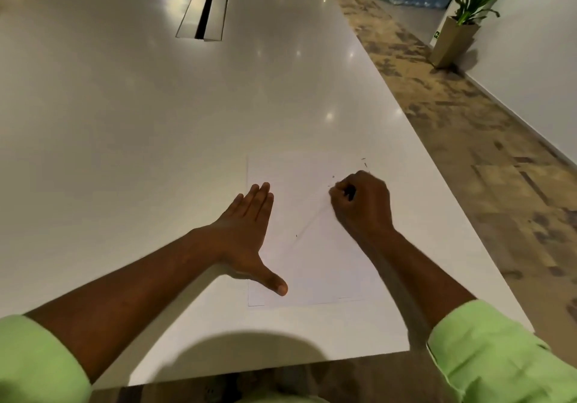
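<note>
A white sheet of paper lies on the white table near its front right corner. A faint diagonal line crosses the sheet, and a few small dark marks sit near its far right corner. My left hand lies flat with straight fingers on the sheet's left edge, thumb spread toward me. My right hand rests on the sheet's right part with its fingers curled tight. A small dark object shows between those fingers; what it is I cannot make out.
A metal cable hatch is set into the table far ahead. The table's right edge runs diagonally beside the patterned carpet. A potted plant stands by the white wall at the far right.
</note>
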A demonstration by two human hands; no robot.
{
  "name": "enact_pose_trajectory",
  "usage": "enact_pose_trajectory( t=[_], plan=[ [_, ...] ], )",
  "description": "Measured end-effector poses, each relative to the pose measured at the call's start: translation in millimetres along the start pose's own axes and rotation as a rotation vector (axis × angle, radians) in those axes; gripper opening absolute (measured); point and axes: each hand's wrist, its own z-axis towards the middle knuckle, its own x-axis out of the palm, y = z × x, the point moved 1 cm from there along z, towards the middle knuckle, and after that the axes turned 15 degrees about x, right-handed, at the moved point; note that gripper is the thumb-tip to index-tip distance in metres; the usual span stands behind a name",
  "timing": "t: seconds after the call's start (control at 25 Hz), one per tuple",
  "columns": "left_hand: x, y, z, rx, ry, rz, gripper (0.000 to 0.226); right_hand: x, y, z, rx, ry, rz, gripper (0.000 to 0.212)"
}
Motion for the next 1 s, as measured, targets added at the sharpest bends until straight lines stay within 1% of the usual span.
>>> enact_pose_trajectory(
  t=[0.08, 0.12, 0.2, 0.24, 0.28, 0.32, 0.4, 0.44, 0.48, 0.52, 0.56, 0.64, 0.68, 0.72, 0.76, 0.84, 0.88, 0.92, 0.96, 1.0],
  plan=[
    [0.1, -0.5, -1.3, 0.003, -0.006, -0.002, 0.171, -2.8, 6.0, -3.1, 0.064, -0.029, -0.001, 0.016],
    [0.2, -0.4, -1.0, 0.004, -0.006, -0.002, 0.172, -0.9, 15.4, -24.8, 0.039, 0.026, 0.039, 0.015],
    [0.5, 0.2, -0.5, 0.006, -0.006, -0.006, 0.173, 6.0, 34.1, -90.1, -0.143, 0.278, 0.177, 0.014],
    [0.3, 0.6, 0.0, 0.011, -0.006, -0.002, 0.173, 7.7, 35.4, -113.7, -0.236, 0.376, 0.178, 0.013],
    [0.7, 0.8, 0.4, 0.013, -0.009, 0.000, 0.173, 9.2, 30.5, -115.2, -0.279, 0.400, 0.164, 0.014],
    [0.5, 0.6, 0.3, 0.012, -0.011, 0.000, 0.172, 8.4, 25.1, -96.8, -0.259, 0.347, 0.162, 0.016],
    [-0.1, -0.3, -0.8, 0.010, -0.009, -0.004, 0.171, 6.2, 9.9, -36.2, -0.080, 0.108, 0.085, 0.017],
    [0.3, -1.0, -1.0, 0.009, -0.009, -0.006, 0.171, -0.5, 3.4, -12.0, 0.005, 0.026, 0.031, 0.016],
    [1.0, -1.5, -0.7, 0.011, -0.009, -0.006, 0.171, -6.9, -0.5, 0.1, 0.070, -0.022, 0.023, 0.015],
    [1.2, -1.5, -0.9, 0.011, -0.009, -0.007, 0.171, -7.5, 2.2, -4.5, 0.094, -0.029, 0.043, 0.014],
    [0.9, -0.7, -0.9, 0.011, -0.008, -0.011, 0.171, -6.3, 11.7, -23.9, 0.063, 0.028, 0.069, 0.014],
    [0.7, 0.8, -0.4, 0.012, -0.004, -0.015, 0.172, 3.0, 28.2, -85.3, -0.136, 0.268, 0.159, 0.013],
    [0.9, 1.3, 0.1, 0.015, -0.002, -0.012, 0.172, 5.8, 27.0, -104.7, -0.233, 0.342, 0.137, 0.013],
    [0.9, 1.5, 0.3, 0.016, -0.002, -0.007, 0.172, 7.2, 21.8, -102.1, -0.272, 0.342, 0.101, 0.014],
    [0.5, 1.3, 0.3, 0.014, -0.004, -0.005, 0.172, 7.7, 14.8, -81.8, -0.241, 0.271, 0.092, 0.016],
    [-0.1, 0.2, 0.0, 0.010, -0.003, -0.004, 0.171, 2.8, -1.8, -23.7, -0.061, 0.043, 0.015, 0.015],
    [-0.1, -0.1, 0.1, 0.010, -0.005, -0.002, 0.171, -5.1, -5.8, -4.5, 0.018, -0.019, -0.006, 0.014],
    [-0.3, -0.5, 0.1, 0.009, -0.005, -0.001, 0.171, -8.7, -6.5, 2.3, 0.056, -0.059, 0.001, 0.014],
    [-0.6, -0.7, 0.3, 0.008, -0.002, -0.003, 0.172, -8.0, 0.8, -8.7, 0.060, -0.050, 0.024, 0.014],
    [-0.8, -0.9, -0.1, 0.007, 0.001, -0.005, 0.172, -4.7, 12.6, -33.2, 0.016, 0.023, 0.059, 0.015]
  ],
)
